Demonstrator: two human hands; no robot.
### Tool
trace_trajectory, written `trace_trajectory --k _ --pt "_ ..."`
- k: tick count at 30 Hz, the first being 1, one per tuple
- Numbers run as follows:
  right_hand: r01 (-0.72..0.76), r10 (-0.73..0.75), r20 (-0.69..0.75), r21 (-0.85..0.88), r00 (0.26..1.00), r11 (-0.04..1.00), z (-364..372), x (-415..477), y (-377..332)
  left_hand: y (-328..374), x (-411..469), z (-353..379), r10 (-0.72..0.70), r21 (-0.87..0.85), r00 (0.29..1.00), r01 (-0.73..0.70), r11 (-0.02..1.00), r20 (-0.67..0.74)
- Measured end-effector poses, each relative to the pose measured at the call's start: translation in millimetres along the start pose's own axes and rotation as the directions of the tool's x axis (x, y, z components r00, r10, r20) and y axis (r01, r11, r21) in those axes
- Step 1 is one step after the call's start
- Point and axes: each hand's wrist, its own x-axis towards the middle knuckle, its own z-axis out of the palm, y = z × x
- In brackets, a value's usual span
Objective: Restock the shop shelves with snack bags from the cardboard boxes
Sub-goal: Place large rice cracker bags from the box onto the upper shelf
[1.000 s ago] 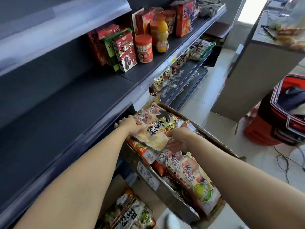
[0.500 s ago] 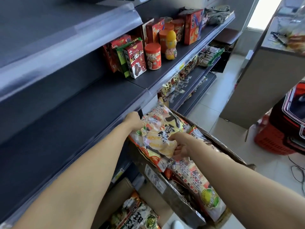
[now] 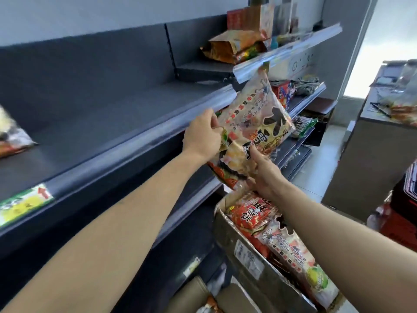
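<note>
Where the grey metal shelf [image 3: 94, 123] edge runs, a glossy, crinkled snack bag [image 3: 252, 129] is held tilted above the cardboard box [image 3: 246, 251]; left hand [image 3: 200, 134] pinches its side; right hand [image 3: 261, 172] grips its bottom, arms outstretched.

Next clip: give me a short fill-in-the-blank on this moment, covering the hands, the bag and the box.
1. The snack bag is held by ____ hands, the left hand and the right hand.
2. The held bag is lifted clear above the open ____ box.
3. The dark shelf behind the left hand holds one bag at its far ____ end.

Missing words: both; cardboard; left
</note>
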Motion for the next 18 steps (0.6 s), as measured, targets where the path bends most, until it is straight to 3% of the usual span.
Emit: trace_trajectory --k 8,18 --pt "0.416 -0.409 0.099 -0.057 0.907 0.908 161 -44 -66 -35 -23 -159 -0.053 -0.216 0.917 -0.037 0.976 -0.395" --pt "0.599 -0.481 0.392 -0.278 0.784 0.751 310 -40 -69 -140 -32 -256 -0.326 -0.275 0.801 0.21 0.938 -0.502"
